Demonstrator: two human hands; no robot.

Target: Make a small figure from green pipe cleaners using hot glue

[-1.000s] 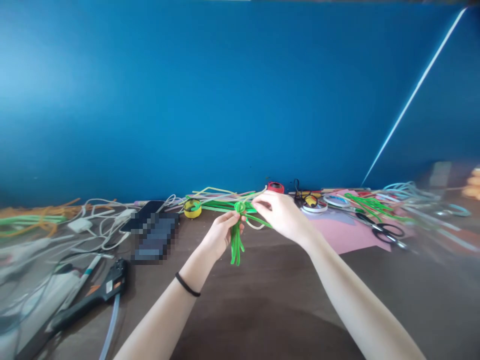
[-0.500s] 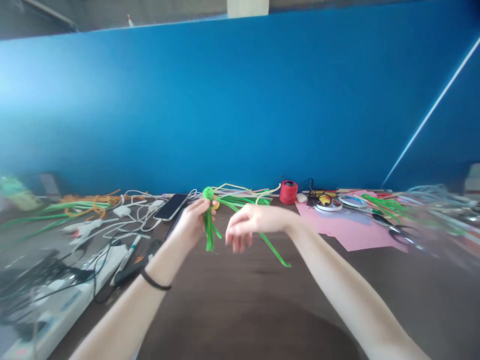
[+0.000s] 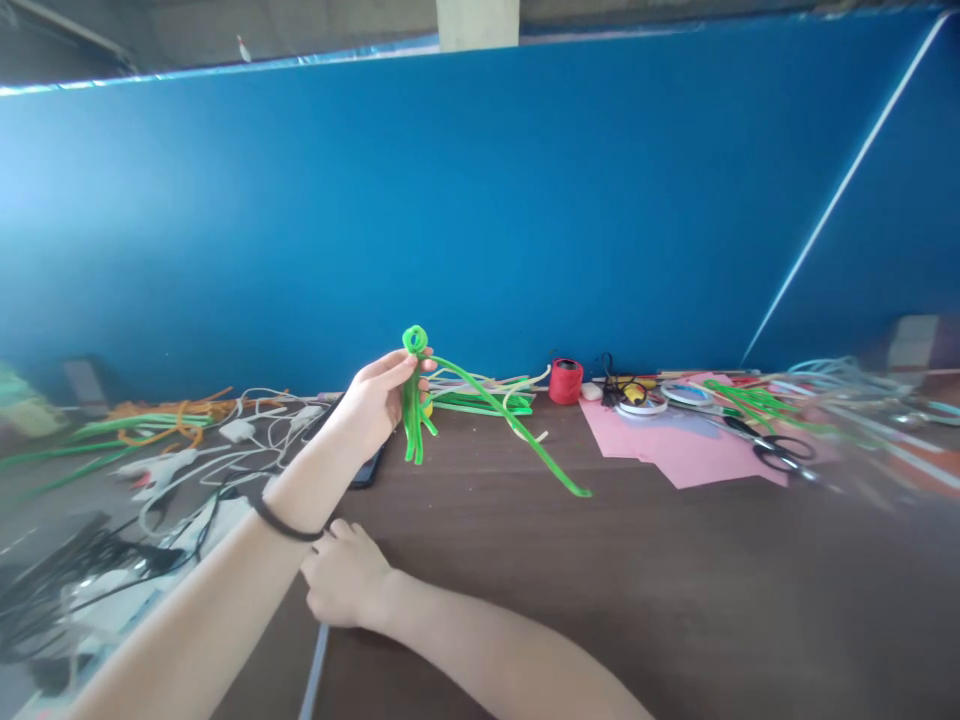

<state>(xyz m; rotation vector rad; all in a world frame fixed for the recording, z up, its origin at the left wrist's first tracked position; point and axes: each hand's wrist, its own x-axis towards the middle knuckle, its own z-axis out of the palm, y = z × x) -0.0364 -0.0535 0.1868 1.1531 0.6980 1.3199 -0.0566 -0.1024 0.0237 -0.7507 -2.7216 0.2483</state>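
Note:
My left hand is closed on a bundle of green pipe cleaners, held upright above the table. The bundle's top is coiled into a small ring, and several short ends hang below the fingers. One long green strand stretches from it down to the right, bent at its tip. My right hand is low at the left, crossed under my left forearm near the black wristband. Its fingers curl inward; their tips, and whatever they grip, are hidden behind the left wrist. A thin grey strip shows just below that hand.
Left of my arms lie white cables, a power strip and green and orange pipe cleaners. A phone is partly covered. At right are a red spool, pink paper and scissors. A blue partition stands behind.
My right hand has left the area beside the green bundle and come down left, under my left forearm. My left hand has lifted the bundle slightly, its ring now facing me.

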